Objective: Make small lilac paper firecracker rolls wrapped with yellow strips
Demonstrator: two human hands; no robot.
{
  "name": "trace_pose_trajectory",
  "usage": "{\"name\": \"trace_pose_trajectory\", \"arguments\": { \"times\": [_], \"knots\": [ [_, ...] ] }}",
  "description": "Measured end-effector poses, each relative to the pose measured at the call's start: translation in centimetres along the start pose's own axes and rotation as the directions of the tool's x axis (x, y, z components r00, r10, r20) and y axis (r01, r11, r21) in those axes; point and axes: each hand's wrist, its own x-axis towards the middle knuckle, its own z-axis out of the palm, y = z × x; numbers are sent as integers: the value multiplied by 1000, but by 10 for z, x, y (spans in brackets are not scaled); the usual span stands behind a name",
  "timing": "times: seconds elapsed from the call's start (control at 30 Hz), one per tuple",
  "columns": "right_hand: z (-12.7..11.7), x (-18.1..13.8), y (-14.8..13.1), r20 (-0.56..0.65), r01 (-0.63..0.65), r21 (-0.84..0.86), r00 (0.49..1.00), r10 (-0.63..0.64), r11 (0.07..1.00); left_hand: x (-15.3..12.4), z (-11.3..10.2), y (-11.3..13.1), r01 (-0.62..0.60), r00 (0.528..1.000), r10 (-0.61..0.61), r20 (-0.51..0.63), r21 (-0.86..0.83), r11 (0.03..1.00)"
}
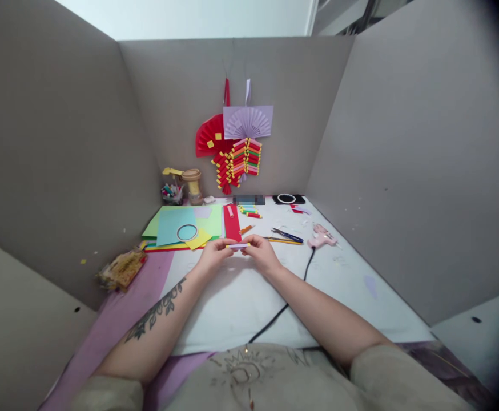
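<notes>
Between the fingertips of my left hand (pixel 216 254) and my right hand (pixel 264 256) is a small lilac paper strip (pixel 237 246) with a yellow edge. Each hand pinches one end of it, just above the white table cover. Whether the paper is flat or rolled is too small to tell. Beyond my hands, a red paper strip (pixel 232 228) lies on the table, with an orange pen or cutter (pixel 246 229) beside it. Several small coloured paper rolls (pixel 252 212) with yellow ends lie farther back. Dark-handled scissors (pixel 290 235) rest to the right of my right hand.
Coloured sheets (pixel 151 231) and a tape roll (pixel 187 232) lie at left. A pink glue gun (pixel 321 235) sits right, its black cord (pixel 275 317) crossing the table. Paper fans (pixel 249 123) hang on the grey back panel (pixel 172 85). A packet (pixel 125 268) lies far left.
</notes>
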Motion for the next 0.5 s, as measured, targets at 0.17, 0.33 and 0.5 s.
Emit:
{"name": "trace_pose_trajectory", "arguments": {
  "times": [0.17, 0.33, 0.5],
  "knots": [
    [0, 0, 2, 17, -17, -6, 1000, 17, 1000, 0, 4, -2, 23, 999, -23, -27, -13, 1000],
    [2, -2, 1, -1, -5, -16, 1000, 5, 1000, 0, 6, 0, 23, 998, -23, -51, -1, 1000],
    [2, -3, 2, -20, -4, -29, 1000, 4, 1000, 0, 7, 0, 26, 999, -27, -44, -18, 1000]
  ]
}}
